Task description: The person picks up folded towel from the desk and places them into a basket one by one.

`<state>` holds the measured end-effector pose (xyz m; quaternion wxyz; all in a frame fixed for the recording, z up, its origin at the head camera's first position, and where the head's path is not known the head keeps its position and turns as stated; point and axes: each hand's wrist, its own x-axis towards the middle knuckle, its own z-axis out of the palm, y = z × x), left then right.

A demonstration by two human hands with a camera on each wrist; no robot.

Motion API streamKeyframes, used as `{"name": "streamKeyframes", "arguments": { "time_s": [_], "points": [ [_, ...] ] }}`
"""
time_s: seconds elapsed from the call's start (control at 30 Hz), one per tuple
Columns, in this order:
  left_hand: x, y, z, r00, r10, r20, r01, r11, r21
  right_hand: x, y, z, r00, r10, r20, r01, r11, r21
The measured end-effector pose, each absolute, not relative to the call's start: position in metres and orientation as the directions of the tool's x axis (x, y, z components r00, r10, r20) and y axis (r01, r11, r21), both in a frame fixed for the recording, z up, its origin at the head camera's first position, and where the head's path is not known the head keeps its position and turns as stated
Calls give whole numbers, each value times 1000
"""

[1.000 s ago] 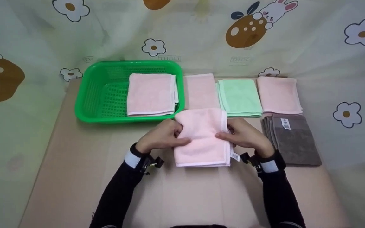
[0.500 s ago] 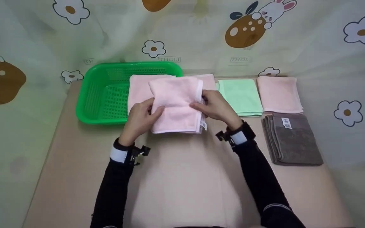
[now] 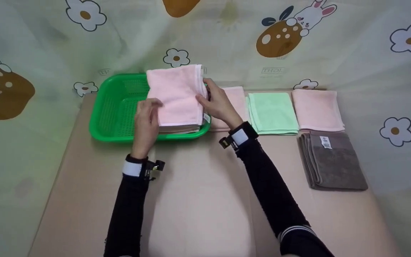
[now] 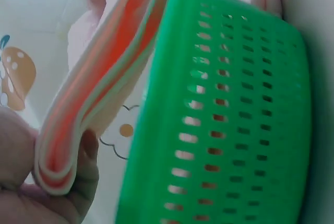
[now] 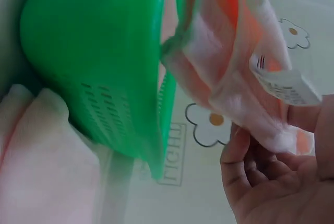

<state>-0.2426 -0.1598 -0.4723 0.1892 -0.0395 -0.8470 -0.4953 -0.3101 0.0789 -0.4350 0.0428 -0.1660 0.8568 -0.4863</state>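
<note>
A folded pink towel (image 3: 177, 96) with white edging is held above the right part of a green basket (image 3: 111, 137). My left hand (image 3: 146, 121) grips its left side; the fold sits between thumb and fingers in the left wrist view. On the opposite side, my right hand (image 3: 220, 101) pinches the layered edge near a small white tag (image 5: 284, 85). Below it, a strip of the folded towel (image 3: 178, 129) lying in the basket shows. The held towel hides most of that one. In the left wrist view the towel is just above the basket rim (image 4: 156, 98).
Right of the basket lie a folded pink towel (image 3: 234, 101), a green towel (image 3: 275, 113) and another pink towel (image 3: 318, 110). A grey towel (image 3: 335, 162) lies in front of the last one. A printed curtain (image 3: 219, 43) hangs behind the table (image 3: 198, 200).
Both hands have carried the pink towel left and away from me, from the table's middle to above the basket. The other towels lie where they were.
</note>
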Motion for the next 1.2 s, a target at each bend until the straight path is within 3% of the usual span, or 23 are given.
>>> {"name": "streamKeyframes", "arguments": {
  "time_s": [0.27,0.53,0.77,0.87,0.97,1.1,1.2],
  "points": [
    [-251,-171,-488,-944,-96,314,193,613,766,-319,45,-456,-964,-249,92,-234,634,-737],
    [-249,-168,-495,-985,-3,174,84,867,491,-319,42,-483,-945,-284,161,-319,698,-641],
    [-250,-165,-496,-982,-57,182,13,932,361,-315,40,-487,-947,-261,190,-322,732,-600],
    [-250,-164,-495,-972,-35,233,52,933,357,-315,38,-489,-935,-268,233,-352,789,-505],
    [-250,-166,-495,-971,-14,238,73,933,353,-316,35,-491,-920,-297,256,-369,875,-314],
    [-248,-170,-494,-993,26,119,65,942,330,-316,35,-493,-926,-306,221,-336,935,-113],
    [-248,-174,-492,-996,92,-1,88,950,298,-317,36,-494,-944,-282,170,-303,945,-118]
  ]
}}
